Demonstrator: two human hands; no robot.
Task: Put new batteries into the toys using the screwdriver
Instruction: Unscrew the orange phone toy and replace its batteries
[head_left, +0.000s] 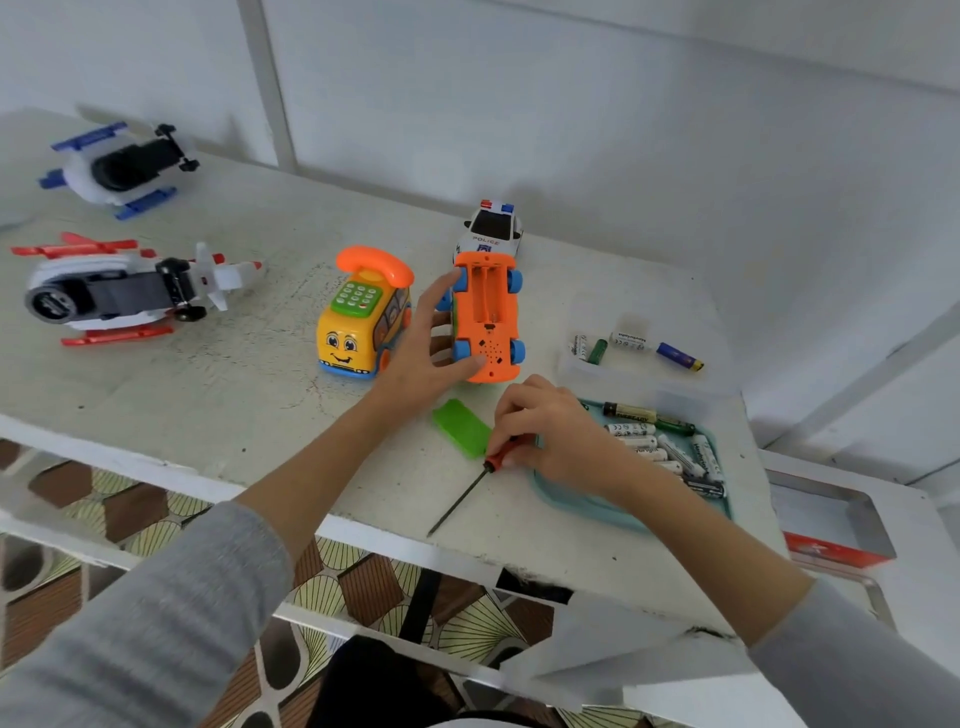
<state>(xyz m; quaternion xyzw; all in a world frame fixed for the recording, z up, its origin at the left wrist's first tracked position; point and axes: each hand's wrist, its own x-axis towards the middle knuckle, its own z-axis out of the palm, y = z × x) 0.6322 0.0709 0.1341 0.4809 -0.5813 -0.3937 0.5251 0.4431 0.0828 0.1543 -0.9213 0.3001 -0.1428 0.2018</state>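
An orange toy car (488, 317) lies upside down in the middle of the white table, its battery bay open and empty. My left hand (428, 340) grips its left side, thumb by the front wheel. Its green battery cover (461, 427) lies loose just in front of it. My right hand (550, 434) holds the red handle of the screwdriver (470, 486), whose dark shaft lies on the table pointing toward the near edge. A teal tray (576, 501) to the right holds several batteries (670, 447).
A yellow phone-bus toy (361, 317) stands left of the orange car, a police car (493, 228) behind it. Two toy helicopters (124, 291) (122, 166) lie at the far left. Loose batteries (636, 348) lie at the right beside a clear lid. The table's near edge (363, 530) is close.
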